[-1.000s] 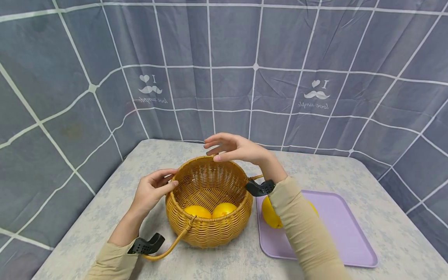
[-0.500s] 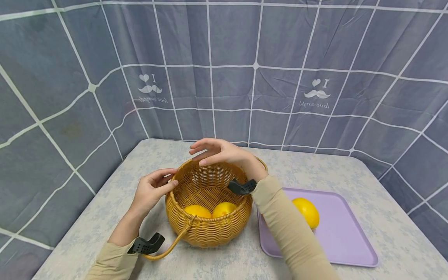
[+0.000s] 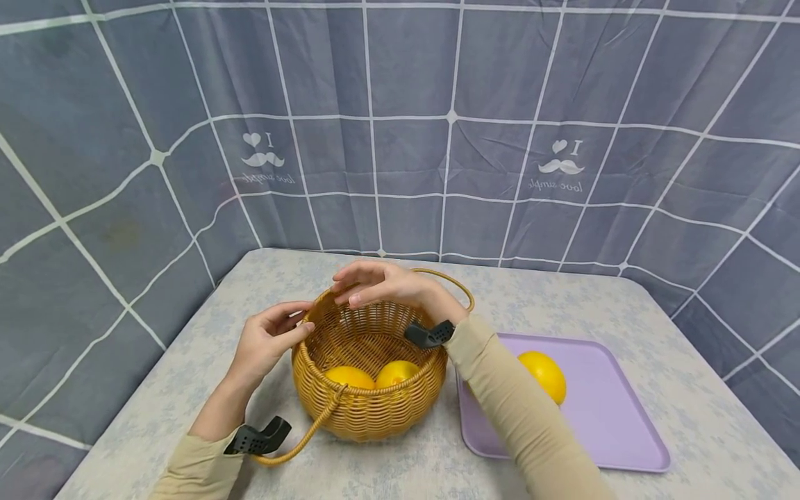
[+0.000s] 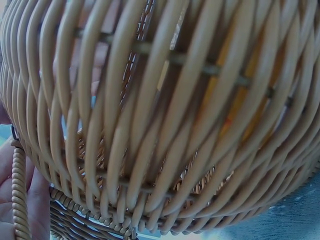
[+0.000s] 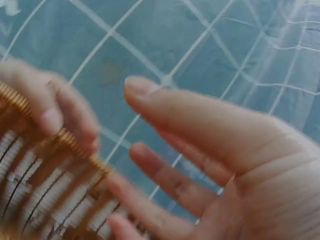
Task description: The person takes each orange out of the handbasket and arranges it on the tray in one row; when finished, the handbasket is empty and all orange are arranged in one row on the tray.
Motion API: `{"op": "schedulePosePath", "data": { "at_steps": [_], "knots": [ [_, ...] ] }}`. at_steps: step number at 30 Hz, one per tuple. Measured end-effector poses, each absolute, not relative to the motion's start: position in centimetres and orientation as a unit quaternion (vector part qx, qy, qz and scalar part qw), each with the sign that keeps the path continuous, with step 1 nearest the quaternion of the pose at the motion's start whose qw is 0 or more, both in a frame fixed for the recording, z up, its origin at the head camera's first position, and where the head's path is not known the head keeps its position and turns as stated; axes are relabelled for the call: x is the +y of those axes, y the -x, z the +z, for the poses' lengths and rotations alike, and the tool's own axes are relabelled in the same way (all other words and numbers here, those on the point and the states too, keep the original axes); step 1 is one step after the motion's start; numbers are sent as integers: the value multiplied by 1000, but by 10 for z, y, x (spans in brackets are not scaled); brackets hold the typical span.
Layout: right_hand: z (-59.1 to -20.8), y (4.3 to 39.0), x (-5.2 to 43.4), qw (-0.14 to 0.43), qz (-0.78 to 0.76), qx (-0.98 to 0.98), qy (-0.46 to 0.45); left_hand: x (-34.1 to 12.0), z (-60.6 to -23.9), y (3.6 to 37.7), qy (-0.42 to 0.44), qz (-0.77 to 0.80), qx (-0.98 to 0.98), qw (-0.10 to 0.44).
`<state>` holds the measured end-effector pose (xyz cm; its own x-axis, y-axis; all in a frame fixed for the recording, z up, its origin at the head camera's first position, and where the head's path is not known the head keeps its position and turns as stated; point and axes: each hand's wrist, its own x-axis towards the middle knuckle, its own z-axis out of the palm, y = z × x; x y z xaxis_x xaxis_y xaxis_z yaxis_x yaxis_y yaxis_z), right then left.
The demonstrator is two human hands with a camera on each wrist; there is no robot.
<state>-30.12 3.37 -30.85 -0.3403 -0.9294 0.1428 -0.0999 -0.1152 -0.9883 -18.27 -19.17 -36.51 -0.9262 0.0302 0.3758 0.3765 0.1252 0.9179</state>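
A round woven wicker basket (image 3: 369, 417) stands on the table, with two yellow fruits (image 3: 348, 377) inside at the near side. My left hand (image 3: 265, 340) pinches the left rim between thumb and fingers. In the left wrist view the basket's woven wall (image 4: 165, 125) fills most of the picture. My right hand (image 3: 387, 285) hovers over the far rim, fingers extended and thumb apart, holding nothing. Its fingers (image 5: 165, 175) appear close to the rim in the right wrist view; contact cannot be told. One looped handle (image 3: 303, 444) reaches toward my left wrist.
A lilac tray (image 3: 615, 417) lies to the right of the basket, bearing a yellow fruit (image 3: 545, 378). My right forearm covers the tray's left part. The far handle (image 3: 465, 288) sticks out behind the basket. A grey checked curtain (image 3: 412, 160) stands behind the table.
My right hand has moved left and slightly down along the far rim, uncovering the far handle. The forearm now hides one fruit on the tray and reveals another. My left hand stays on the rim.
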Motion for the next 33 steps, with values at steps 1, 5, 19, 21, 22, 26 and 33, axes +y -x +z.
{"op": "schedulePosePath", "data": {
  "at_steps": [1, 5, 19, 21, 22, 26, 33],
  "knots": [
    [-310, 301, 33, 355, -583, 570, 457, -192, -365, 183, 136, -647, -739, 134],
    [-317, 302, 33, 382, -544, 593, 453, -190, -365, 182, 130, -644, -742, 132],
    [-324, 301, 31, 434, -429, 664, 432, -190, -366, 183, 129, -630, -754, 131],
    [-325, 302, 30, 435, -413, 672, 433, -191, -366, 183, 127, -628, -757, 130],
    [-326, 302, 29, 435, -404, 677, 435, -191, -366, 183, 127, -626, -758, 131],
    [-328, 303, 28, 446, -377, 683, 440, -191, -366, 182, 128, -624, -759, 131],
    [-330, 303, 26, 472, -339, 692, 429, -190, -365, 182, 132, -638, -749, 122]
  ]
}}
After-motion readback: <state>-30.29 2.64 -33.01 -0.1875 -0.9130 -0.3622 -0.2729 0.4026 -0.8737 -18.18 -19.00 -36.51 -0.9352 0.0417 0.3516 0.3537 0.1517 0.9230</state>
